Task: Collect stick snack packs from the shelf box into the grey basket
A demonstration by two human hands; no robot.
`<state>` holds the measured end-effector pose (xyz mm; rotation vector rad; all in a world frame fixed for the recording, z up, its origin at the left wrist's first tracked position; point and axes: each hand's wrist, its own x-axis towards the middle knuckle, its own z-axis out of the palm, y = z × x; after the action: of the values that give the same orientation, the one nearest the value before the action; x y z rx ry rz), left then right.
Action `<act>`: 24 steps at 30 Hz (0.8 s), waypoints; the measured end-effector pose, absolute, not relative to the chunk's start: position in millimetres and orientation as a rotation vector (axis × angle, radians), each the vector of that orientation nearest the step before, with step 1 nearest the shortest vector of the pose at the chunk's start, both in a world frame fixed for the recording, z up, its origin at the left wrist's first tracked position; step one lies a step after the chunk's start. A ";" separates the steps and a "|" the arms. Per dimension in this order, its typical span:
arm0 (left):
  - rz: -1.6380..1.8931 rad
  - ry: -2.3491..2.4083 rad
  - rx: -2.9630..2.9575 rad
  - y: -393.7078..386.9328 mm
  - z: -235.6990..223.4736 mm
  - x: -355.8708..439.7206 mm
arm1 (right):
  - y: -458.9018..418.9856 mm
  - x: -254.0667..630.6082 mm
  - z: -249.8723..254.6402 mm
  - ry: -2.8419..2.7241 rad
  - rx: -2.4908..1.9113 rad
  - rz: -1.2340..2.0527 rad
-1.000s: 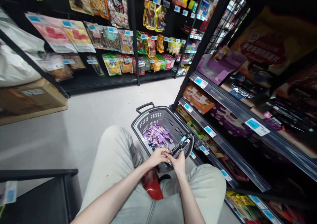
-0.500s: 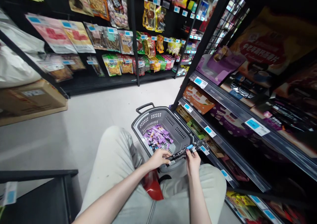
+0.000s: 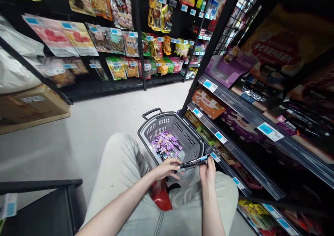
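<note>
Over the near edge of a grey shopping basket (image 3: 191, 131), I hold slim black stick packets (image 3: 194, 163) with a bit of blue on them. My left hand (image 3: 167, 168) pinches their left end, its lower fingers partly spread beneath. At the right end, my right hand (image 3: 208, 170) has its fingers upright against the packets, closed on that end. How many packets there are I cannot tell. Inside the basket lies a heap of purple stick packets (image 3: 167, 143), with some black and blue ones at its near side, partly hidden by my left hand.
Close on the right stands a shelf rack (image 3: 241, 124) of boxes and bags with price tags. Hanging snack bags (image 3: 116, 68) line the far rack. A cardboard box (image 3: 33, 104) sits on the left floor. Something red (image 3: 160, 196) shows between my knees.
My right hand has shifted slightly right and its fingers now point upward at the packets' end. My left hand's lower fingers have opened out. The black packets tilt up a little to the right.
</note>
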<state>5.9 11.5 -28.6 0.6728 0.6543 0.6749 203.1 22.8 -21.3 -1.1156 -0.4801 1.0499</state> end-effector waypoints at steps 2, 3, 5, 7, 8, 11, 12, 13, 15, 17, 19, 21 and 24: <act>0.610 0.555 0.493 10.8 -23.8 2.7 | 21.9 203.3 -19.4 -0.497 -1.058 1.112; 0.574 0.532 0.456 10.9 -21.9 0.9 | 21.3 203.4 -17.9 -0.505 -1.021 1.155; 0.506 0.525 0.459 11.5 -20.3 -2.2 | 19.4 203.1 -14.2 -0.526 -0.949 1.250; 0.455 0.543 0.515 11.9 -21.5 -3.5 | 17.2 202.0 -9.9 -0.560 -0.915 1.340; 0.440 0.559 0.546 12.0 -23.0 -3.3 | 16.2 201.1 -7.8 -0.578 -0.915 1.371; 0.466 0.649 0.639 12.2 -28.9 0.0 | 13.8 196.1 -4.4 -0.610 -0.953 1.435; 0.497 0.696 0.686 12.6 -30.8 1.4 | 13.3 193.5 -4.6 -0.619 -0.975 1.452; 0.531 0.747 0.748 13.2 -32.7 2.7 | 12.9 190.4 -5.6 -0.630 -1.002 1.469; 0.611 0.846 0.891 15.0 -35.9 4.9 | 12.4 182.2 -10.3 -0.653 -1.072 1.497; 0.676 0.921 1.010 17.1 -38.9 6.3 | 11.8 171.8 -17.8 -0.683 -1.159 1.483; 0.743 0.950 1.053 18.7 -42.0 7.4 | 10.9 160.7 -26.7 -0.740 -1.248 1.443; 0.797 0.925 1.043 19.7 -45.2 8.3 | 9.7 150.6 -34.6 -0.819 -1.294 1.426; 0.844 0.871 1.017 20.2 -49.0 9.3 | 7.9 141.2 -40.7 -0.865 -1.282 1.454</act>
<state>9.3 20.2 -49.0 1.0167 0.8706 0.8442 141.2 7.9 -40.7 -1.2819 -0.8653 1.4545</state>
